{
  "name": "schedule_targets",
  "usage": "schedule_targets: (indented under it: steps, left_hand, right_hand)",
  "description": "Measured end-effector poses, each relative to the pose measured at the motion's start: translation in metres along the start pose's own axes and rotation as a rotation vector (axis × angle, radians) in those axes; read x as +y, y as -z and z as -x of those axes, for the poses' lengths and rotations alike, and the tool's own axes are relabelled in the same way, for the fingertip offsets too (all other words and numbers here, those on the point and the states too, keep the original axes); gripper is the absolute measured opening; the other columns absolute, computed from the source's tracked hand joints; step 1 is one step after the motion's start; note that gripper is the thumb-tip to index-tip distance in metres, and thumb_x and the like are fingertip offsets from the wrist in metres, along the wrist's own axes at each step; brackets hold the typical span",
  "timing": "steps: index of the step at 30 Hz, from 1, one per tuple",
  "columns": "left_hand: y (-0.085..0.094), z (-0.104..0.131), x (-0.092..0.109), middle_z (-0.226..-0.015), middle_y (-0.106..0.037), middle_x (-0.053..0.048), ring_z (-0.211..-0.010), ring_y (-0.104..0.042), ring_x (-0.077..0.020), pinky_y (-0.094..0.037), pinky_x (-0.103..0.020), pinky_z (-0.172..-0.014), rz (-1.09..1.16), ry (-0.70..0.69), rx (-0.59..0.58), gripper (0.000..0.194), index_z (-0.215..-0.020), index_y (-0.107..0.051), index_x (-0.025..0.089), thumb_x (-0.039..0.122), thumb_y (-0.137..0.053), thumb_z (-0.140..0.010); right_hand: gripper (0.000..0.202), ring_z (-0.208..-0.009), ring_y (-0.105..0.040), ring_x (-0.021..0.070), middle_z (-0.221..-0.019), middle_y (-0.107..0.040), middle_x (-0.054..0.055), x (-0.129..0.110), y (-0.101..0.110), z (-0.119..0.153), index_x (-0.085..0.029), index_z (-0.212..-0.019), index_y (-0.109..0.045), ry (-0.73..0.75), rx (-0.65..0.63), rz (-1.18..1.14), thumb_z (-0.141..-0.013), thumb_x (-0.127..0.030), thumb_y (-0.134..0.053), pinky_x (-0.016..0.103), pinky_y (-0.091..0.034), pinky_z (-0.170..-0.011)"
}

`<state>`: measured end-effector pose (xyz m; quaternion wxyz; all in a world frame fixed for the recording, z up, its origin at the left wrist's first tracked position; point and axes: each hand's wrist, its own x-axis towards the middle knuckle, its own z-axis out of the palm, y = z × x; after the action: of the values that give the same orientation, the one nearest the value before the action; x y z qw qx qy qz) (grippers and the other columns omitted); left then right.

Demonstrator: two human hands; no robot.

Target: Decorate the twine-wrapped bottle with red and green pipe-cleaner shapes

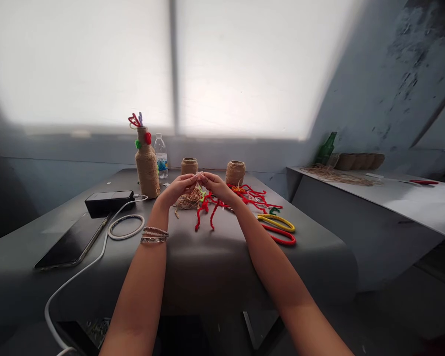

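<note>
Both grips, left hand (178, 189) & right hand (215, 185), pinched shut on fuzzy red pipe-cleaner strands (206, 210) mid grey surface (207, 267); strands could snag the loose tan twine bundle (189, 200) w/ a tug.

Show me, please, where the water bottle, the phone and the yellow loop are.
water bottle (161, 157), head view, on its label.
phone (72, 243), head view, middle of its dark screen.
yellow loop (276, 221), head view, on its upper strand.

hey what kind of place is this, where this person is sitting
Probably a craft workspace. On the grey table stand spools of jute twine, a twine-wrapped bottle and red pipe cleaners. The left hand and right hand meet above them. A side table holds more twine.
</note>
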<state>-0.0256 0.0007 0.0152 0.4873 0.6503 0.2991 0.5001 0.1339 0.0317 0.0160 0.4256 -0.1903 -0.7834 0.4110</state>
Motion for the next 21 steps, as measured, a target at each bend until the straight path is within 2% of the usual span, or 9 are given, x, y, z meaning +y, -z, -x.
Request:
schedule_targets:
  steps: [3, 6, 9, 12, 15, 17, 19, 21]
  left_hand:
    - [0.002, 0.002, 0.003, -0.055, -0.034, 0.004, -0.047, -0.023, -0.0067, -0.018, -0.025, -0.044, 0.029, 0.028, -0.058, 0.040, -0.077, -0.066, 0.017, 0.056, -0.069, -0.070]
    - [-0.001, 0.002, 0.005, -0.054, -0.027, 0.005, -0.045, -0.020, -0.0061, -0.016, -0.024, -0.042, 0.042, 0.010, -0.055, 0.044, -0.070, -0.060, 0.017, 0.060, -0.066, -0.072]
    - [-0.007, -0.001, 0.005, -0.054, -0.028, 0.005, -0.045, -0.024, -0.0058, -0.019, -0.022, -0.041, 0.091, -0.012, 0.040, 0.048, -0.064, -0.052, 0.017, 0.063, -0.061, -0.074]
    - [-0.015, -0.005, 0.002, -0.059, -0.037, 0.004, -0.046, -0.031, -0.0057, -0.024, -0.020, -0.041, 0.114, 0.007, 0.167, 0.041, -0.073, -0.052, 0.018, 0.059, -0.057, -0.080]
    - [-0.024, -0.011, -0.003, -0.064, -0.042, 0.004, -0.048, -0.037, -0.0058, -0.026, -0.018, -0.042, 0.052, 0.006, 0.251, 0.031, -0.083, -0.053, 0.020, 0.050, -0.055, -0.085]
    - [-0.029, -0.014, -0.006, -0.062, -0.040, 0.005, -0.047, -0.036, -0.0059, -0.026, -0.019, -0.043, 0.010, -0.035, 0.301, 0.028, -0.079, -0.050, 0.019, 0.045, -0.055, -0.087]
    - [-0.032, -0.016, -0.008, -0.059, -0.037, 0.006, -0.047, -0.032, -0.0059, -0.027, -0.020, -0.045, -0.017, -0.100, 0.349, 0.026, -0.073, -0.046, 0.018, 0.037, -0.054, -0.089]
    - [-0.031, -0.017, -0.009, -0.057, -0.035, 0.006, -0.047, -0.029, -0.0062, -0.027, -0.020, -0.047, -0.057, -0.171, 0.384, 0.026, -0.068, -0.043, 0.017, 0.025, -0.049, -0.092]
  right_hand:
    - [0.040, -0.078, -0.049, 0.0136, -0.083, -0.054, 0.002, -0.003, 0.002, 0.003, -0.019, -0.082, -0.056, -0.012, -0.051, 0.014, -0.079, -0.059, -0.052, 0.025, -0.042, -0.070]
    - [0.039, -0.068, -0.043, 0.0112, -0.075, -0.049, 0.000, -0.005, 0.001, 0.004, -0.020, -0.080, -0.054, -0.003, -0.042, 0.035, -0.080, -0.059, -0.051, 0.023, -0.039, -0.062]
    - [0.038, -0.063, -0.038, 0.0097, -0.070, -0.042, -0.003, -0.005, -0.003, 0.002, -0.020, -0.075, -0.050, 0.050, -0.002, 0.042, -0.081, -0.057, -0.051, 0.022, -0.036, -0.059]
    - [0.039, -0.065, -0.038, 0.0105, -0.069, -0.041, -0.003, -0.001, -0.009, -0.001, -0.020, -0.073, -0.047, 0.133, 0.130, 0.119, -0.085, -0.057, -0.045, 0.023, -0.035, -0.063]
    - [0.037, -0.063, -0.038, 0.0112, -0.066, -0.040, -0.003, 0.003, -0.013, -0.001, -0.020, -0.069, -0.040, 0.178, 0.323, 0.331, -0.090, -0.052, -0.039, 0.025, -0.032, -0.063]
    - [0.037, -0.063, -0.037, 0.0116, -0.065, -0.040, -0.002, 0.006, -0.014, 0.000, -0.021, -0.067, -0.035, 0.184, 0.389, 0.490, -0.092, -0.047, -0.037, 0.026, -0.030, -0.062]
    - [0.037, -0.063, -0.036, 0.0119, -0.065, -0.041, -0.002, 0.008, -0.014, 0.000, -0.020, -0.067, -0.035, 0.187, 0.371, 0.560, -0.093, -0.047, -0.035, 0.027, -0.028, -0.061]
    - [0.040, -0.062, -0.035, 0.0115, -0.064, -0.040, -0.002, 0.009, -0.012, -0.001, -0.020, -0.067, -0.036, 0.170, 0.302, 0.504, -0.093, -0.051, -0.032, 0.027, -0.028, -0.060]
